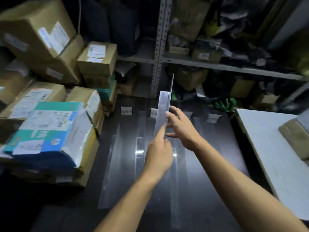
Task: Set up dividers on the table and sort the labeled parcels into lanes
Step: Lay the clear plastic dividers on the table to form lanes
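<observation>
A clear acrylic divider (163,108) is lifted above the dark table (217,148), its far end tilted up toward the shelves. My left hand (158,153) grips its near part and my right hand (181,126) pinches its right edge. Two more clear dividers lie on the table: one (112,164) to the left, another (139,148) just left of my left hand. Small white lane labels (126,110) stand along the table's far edge. Labeled parcels are piled at the left, topped by a blue and teal wrapped box (48,128).
Cardboard boxes (97,57) are stacked at the left, up to the table's edge. A metal shelf rack (160,47) full of bags and boxes stands behind the table. A white board (270,151) with a brown parcel (296,134) on it borders the table's right side.
</observation>
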The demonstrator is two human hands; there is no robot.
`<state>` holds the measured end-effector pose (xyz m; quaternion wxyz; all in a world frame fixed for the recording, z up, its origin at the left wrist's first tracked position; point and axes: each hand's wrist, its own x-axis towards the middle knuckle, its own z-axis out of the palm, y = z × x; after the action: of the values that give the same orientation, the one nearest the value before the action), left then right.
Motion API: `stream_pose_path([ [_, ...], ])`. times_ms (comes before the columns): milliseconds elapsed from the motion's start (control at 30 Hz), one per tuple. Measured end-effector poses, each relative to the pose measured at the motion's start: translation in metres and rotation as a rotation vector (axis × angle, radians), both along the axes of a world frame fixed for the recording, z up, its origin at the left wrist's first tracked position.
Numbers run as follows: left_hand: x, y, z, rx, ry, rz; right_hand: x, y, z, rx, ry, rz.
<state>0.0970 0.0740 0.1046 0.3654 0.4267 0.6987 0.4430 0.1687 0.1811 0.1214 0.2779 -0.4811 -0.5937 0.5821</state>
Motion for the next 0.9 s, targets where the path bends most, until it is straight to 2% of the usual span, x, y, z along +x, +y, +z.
stream_pose_path([
  [200,0.109,0.033,-0.008,-0.035,-0.222,-0.207,0.126,0.019,0.001,-0.031,-0.023,-0.164],
  [400,0.191,0.041,-0.054,-0.174,-0.394,-0.302,0.212,0.020,-0.039,-0.161,-0.101,-0.226],
  [700,0.253,0.012,-0.141,-0.380,-0.440,-0.334,0.265,-0.006,-0.131,-0.357,-0.240,-0.189],
  [900,0.269,0.006,-0.167,-0.427,-0.426,-0.336,0.281,-0.011,-0.162,-0.288,-0.366,-0.134],
])
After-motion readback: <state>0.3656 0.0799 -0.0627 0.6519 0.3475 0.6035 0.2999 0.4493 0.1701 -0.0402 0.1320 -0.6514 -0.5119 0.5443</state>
